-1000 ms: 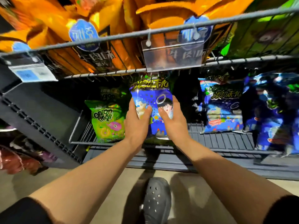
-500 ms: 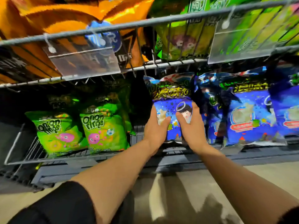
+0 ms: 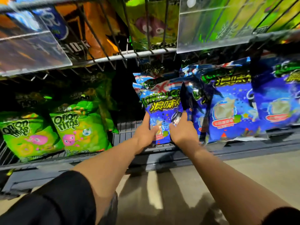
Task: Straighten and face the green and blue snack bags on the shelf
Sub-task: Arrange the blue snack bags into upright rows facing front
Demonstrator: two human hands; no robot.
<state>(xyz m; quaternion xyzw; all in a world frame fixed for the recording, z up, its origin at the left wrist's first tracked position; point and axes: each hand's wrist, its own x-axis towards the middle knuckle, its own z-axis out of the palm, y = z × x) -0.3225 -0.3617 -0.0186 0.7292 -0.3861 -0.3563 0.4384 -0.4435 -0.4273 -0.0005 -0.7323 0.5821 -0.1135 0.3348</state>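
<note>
Both my hands hold one blue snack bag (image 3: 162, 104) upright at the front of the bottom shelf (image 3: 162, 147). My left hand (image 3: 146, 132) grips its lower left edge, thumb on the front. My right hand (image 3: 183, 129) grips its lower right side. More blue bags (image 3: 230, 111) stand close on its right, a further one (image 3: 279, 101) beyond. Two green onion-ring bags (image 3: 82, 132) (image 3: 27, 137) stand on the left of the same shelf, with darker green bags behind them.
A wire shelf (image 3: 129, 54) above holds orange bags (image 3: 97, 30) and green bags (image 3: 151, 23), with clear price-tag holders (image 3: 211, 25) hanging in front. A dark gap separates the green bags from the blue ones. Beige floor (image 3: 259, 172) lies below.
The held blue bag has moved right, from beside the green bags to against the other blue bags, and now sits lower on the shelf. Both hands have kept hold of it.
</note>
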